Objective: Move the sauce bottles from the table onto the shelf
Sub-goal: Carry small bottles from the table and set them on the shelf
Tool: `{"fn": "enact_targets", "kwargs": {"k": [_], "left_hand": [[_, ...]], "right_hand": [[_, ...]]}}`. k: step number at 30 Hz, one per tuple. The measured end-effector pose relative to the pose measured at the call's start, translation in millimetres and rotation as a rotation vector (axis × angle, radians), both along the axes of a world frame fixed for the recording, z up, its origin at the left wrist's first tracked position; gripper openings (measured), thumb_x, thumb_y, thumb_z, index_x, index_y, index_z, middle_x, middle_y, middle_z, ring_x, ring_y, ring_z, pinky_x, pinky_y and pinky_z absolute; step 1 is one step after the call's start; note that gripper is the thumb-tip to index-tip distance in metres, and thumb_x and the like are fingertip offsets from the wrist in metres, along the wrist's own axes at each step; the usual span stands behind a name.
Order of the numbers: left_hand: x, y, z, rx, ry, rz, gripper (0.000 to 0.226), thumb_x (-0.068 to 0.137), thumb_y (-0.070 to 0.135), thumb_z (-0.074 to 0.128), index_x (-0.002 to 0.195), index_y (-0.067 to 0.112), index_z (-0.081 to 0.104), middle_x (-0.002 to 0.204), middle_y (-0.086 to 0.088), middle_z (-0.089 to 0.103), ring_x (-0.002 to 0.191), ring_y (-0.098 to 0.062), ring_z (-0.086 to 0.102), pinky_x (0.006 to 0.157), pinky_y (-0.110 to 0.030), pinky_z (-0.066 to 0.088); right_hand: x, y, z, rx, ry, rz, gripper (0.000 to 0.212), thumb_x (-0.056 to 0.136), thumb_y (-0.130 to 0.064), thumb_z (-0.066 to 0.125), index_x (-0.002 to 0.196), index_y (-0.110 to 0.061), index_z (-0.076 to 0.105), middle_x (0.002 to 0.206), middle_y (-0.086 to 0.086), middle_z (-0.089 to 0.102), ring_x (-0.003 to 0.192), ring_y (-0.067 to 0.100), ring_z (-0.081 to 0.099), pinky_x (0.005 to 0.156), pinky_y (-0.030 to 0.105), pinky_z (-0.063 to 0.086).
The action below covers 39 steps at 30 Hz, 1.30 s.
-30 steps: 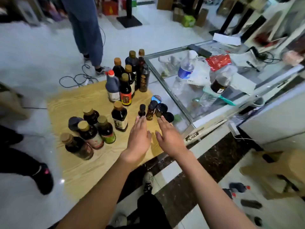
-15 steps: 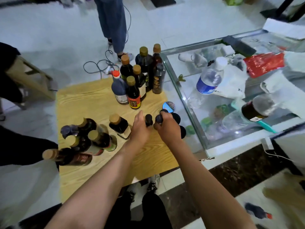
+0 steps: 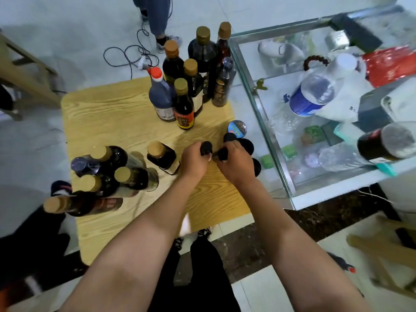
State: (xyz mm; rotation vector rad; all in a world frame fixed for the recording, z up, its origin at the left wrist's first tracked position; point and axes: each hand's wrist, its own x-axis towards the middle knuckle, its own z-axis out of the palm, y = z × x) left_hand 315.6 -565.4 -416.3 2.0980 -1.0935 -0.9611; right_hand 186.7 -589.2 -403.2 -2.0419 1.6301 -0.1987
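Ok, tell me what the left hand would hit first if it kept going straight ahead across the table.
Probably the red-labelled bottle at the front of the far cluster. The left hand grips a small black-capped bottle; depth is uncertain.

The left grip (image 3: 194, 159) covers the body of a small black-capped bottle (image 3: 206, 148), leaving only its cap showing. The right grip (image 3: 234, 164) likewise hides most of a second small bottle (image 3: 222, 154), and two more black caps (image 3: 247, 145) peek from behind it (their bodies unseen). The labels on the tall bottles (image 3: 184, 104) are too small to read. A standing person (image 3: 157, 16) is cut off by the top edge. The lower right is blurred.
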Motion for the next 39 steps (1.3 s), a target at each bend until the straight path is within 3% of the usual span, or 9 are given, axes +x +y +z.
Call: {"fn": "enact_targets", "kwargs": {"k": [3,7,10,12,16,19,23,27,39], "left_hand": [[-2,10,2,-0.010,-0.063,-0.071,0.018,0.079,0.016,0.073,0.095,0.013,0.067,0.091,-0.005,0.069,0.085,-0.025,0.063,0.074,-0.043,0.053],[-8,28,14,-0.052,-0.062,-0.238,0.015,0.081,0.017,0.072,0.092,0.010,0.065,0.089,-0.007,0.067,0.083,-0.026,0.062,0.071,-0.044,0.051],[-12,42,35,-0.094,-0.041,-0.347,0.016,0.082,0.019,0.072,0.095,0.011,0.066,0.090,-0.007,0.070,0.084,-0.024,0.062,0.066,-0.037,0.047],[-18,50,54,-0.113,0.015,-0.419,0.021,0.083,0.018,0.072,0.103,0.012,0.068,0.095,-0.005,0.071,0.089,-0.020,0.062,0.065,-0.029,0.041],[-35,61,87,-0.161,0.124,-0.556,0.034,0.080,0.018,0.076,0.112,0.012,0.068,0.102,-0.005,0.072,0.093,-0.016,0.064,0.071,-0.022,0.040],[-52,72,107,-0.164,0.291,-0.625,0.028,0.077,0.013,0.077,0.103,0.016,0.070,0.095,-0.003,0.073,0.086,-0.018,0.067,0.078,-0.033,0.052],[-86,94,133,-0.141,0.539,-0.715,0.033,0.077,0.014,0.078,0.109,0.016,0.070,0.099,0.004,0.074,0.092,-0.006,0.069,0.089,-0.031,0.055],[-133,130,175,-0.173,0.656,-0.799,0.028,0.078,0.008,0.077,0.101,0.021,0.067,0.091,0.011,0.071,0.081,0.008,0.066,0.072,-0.009,0.050],[-274,307,282,-0.337,0.733,-1.272,0.030,0.083,0.015,0.075,0.112,0.019,0.067,0.098,0.014,0.070,0.092,0.006,0.066,0.079,-0.009,0.049]], "right_hand": [[-12,12,8,0.020,-0.045,0.017,0.027,0.078,-0.021,0.071,0.101,-0.009,0.063,0.102,0.007,0.061,0.088,0.027,0.061,0.061,0.035,0.046],[-28,36,30,0.123,-0.194,-0.144,0.024,0.074,-0.018,0.076,0.088,-0.017,0.056,0.079,-0.005,0.056,0.068,0.013,0.052,0.056,0.027,0.037],[-38,56,45,0.151,-0.354,-0.314,0.030,0.068,-0.011,0.080,0.091,-0.020,0.062,0.078,-0.010,0.059,0.067,0.002,0.054,0.055,0.011,0.039],[-47,69,57,0.127,-0.433,-0.405,0.035,0.066,-0.005,0.080,0.096,-0.017,0.068,0.084,-0.006,0.065,0.074,0.007,0.060,0.061,0.007,0.042],[-65,100,93,0.106,-0.594,-0.579,0.039,0.070,0.005,0.077,0.104,-0.014,0.071,0.090,-0.001,0.071,0.080,0.008,0.065,0.071,0.017,0.051],[-81,129,118,0.092,-0.800,-0.738,0.043,0.072,0.008,0.077,0.109,-0.009,0.064,0.090,0.004,0.073,0.076,0.007,0.067,0.074,0.022,0.056],[-115,181,142,-0.040,-0.906,-0.951,0.042,0.073,0.007,0.078,0.107,-0.007,0.058,0.094,0.010,0.074,0.085,0.019,0.070,0.083,0.036,0.056],[-141,244,174,-0.214,-0.968,-1.071,0.037,0.075,0.010,0.076,0.099,-0.013,0.061,0.095,0.010,0.073,0.087,0.017,0.068,0.080,0.027,0.055],[-231,472,280,-0.795,-0.880,-1.330,0.039,0.075,0.004,0.080,0.110,-0.008,0.066,0.104,0.010,0.074,0.097,0.018,0.072,0.090,0.030,0.057]]}}
